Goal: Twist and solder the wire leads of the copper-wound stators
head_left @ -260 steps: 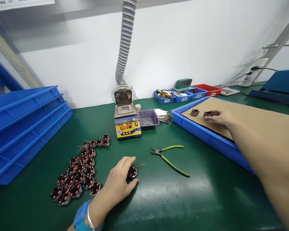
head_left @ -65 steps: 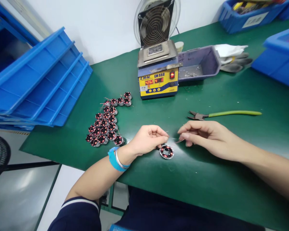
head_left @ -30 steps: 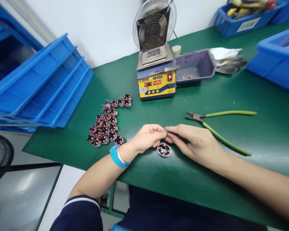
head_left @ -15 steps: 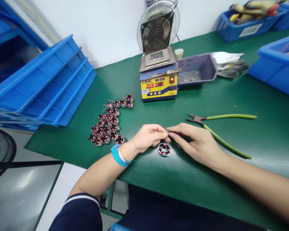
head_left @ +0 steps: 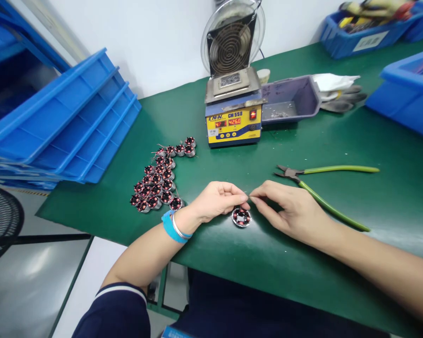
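Note:
A copper-wound motor stator (head_left: 241, 217), ring-shaped with a dark core, is just below my left hand (head_left: 221, 202). My left thumb and fingers are pinched together on its thin wire, which barely shows at the fingertips. Close on the right, my right hand (head_left: 285, 206) also pinches, with thumb and forefinger at the wire's end; the wire itself is hardly visible there. To the left of my hands, several more stators (head_left: 157, 179) stand grouped on the green table (head_left: 204, 249), some with loose wire ends. Green-handled cutting pliers (head_left: 292, 173) lie spread beyond my right hand.
A yellow-and-blue solder pot (head_left: 232, 117) with a lit display stands at the back, a fan (head_left: 230, 49) behind it. Beside it are a grey-purple bin (head_left: 289, 98) and gloves (head_left: 341, 101). Blue crates (head_left: 66, 126) lean at left; blue bins (head_left: 405, 103) stand at right.
My right fingertips have drawn slightly right, opening a small gap from my left fingertips. The left hand and the stator stay nearly in place.

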Demonstrator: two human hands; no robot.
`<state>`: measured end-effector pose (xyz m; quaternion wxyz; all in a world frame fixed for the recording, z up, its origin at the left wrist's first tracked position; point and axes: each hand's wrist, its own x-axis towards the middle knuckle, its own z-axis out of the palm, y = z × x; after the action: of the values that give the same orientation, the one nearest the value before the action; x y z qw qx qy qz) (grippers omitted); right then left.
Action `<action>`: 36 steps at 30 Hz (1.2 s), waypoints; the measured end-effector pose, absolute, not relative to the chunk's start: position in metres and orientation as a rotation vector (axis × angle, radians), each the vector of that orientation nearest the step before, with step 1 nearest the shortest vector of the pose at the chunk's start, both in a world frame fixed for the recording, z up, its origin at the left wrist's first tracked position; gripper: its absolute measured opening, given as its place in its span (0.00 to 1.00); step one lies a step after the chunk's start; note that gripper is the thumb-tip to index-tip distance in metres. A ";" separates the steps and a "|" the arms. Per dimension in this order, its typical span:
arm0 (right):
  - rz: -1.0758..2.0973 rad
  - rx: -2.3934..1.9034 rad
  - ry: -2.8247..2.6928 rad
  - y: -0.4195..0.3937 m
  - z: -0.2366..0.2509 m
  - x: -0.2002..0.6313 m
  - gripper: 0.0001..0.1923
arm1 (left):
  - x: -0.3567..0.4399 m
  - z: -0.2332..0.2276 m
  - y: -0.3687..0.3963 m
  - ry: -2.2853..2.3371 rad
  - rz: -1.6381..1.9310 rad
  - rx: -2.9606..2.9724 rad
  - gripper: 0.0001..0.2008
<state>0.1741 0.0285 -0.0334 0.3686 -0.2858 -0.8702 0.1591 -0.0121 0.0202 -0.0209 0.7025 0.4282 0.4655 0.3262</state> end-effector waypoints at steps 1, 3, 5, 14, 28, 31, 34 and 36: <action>0.409 -0.732 -2.234 0.028 -0.033 0.174 0.07 | -0.012 -0.020 0.020 1.038 0.723 0.960 0.13; 0.439 -0.729 -2.230 0.028 -0.033 0.174 0.08 | -0.011 -0.019 0.020 1.035 0.722 0.971 0.13; 0.490 -0.746 -2.200 0.028 -0.033 0.173 0.07 | -0.010 -0.019 0.019 1.030 0.731 0.975 0.13; 0.372 -0.720 -2.150 0.024 -0.037 0.175 0.07 | -0.008 -0.020 0.019 1.058 0.743 0.971 0.13; 0.502 -0.765 -2.135 0.023 -0.037 0.176 0.07 | -0.007 -0.022 0.019 1.030 0.762 1.013 0.14; 0.554 -0.781 -2.133 0.021 -0.037 0.177 0.07 | -0.007 -0.023 0.019 1.043 0.755 1.021 0.14; 0.568 -0.759 -2.135 0.021 -0.036 0.177 0.06 | -0.007 -0.022 0.019 1.037 0.745 1.019 0.13; 0.529 -0.735 -2.147 0.023 -0.037 0.177 0.06 | -0.007 -0.021 0.020 1.030 0.739 1.018 0.13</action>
<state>0.1769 0.0226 -0.0366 0.3945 -0.2898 -0.8467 0.2085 -0.0066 0.0195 -0.0212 0.6874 0.4546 0.4603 0.3302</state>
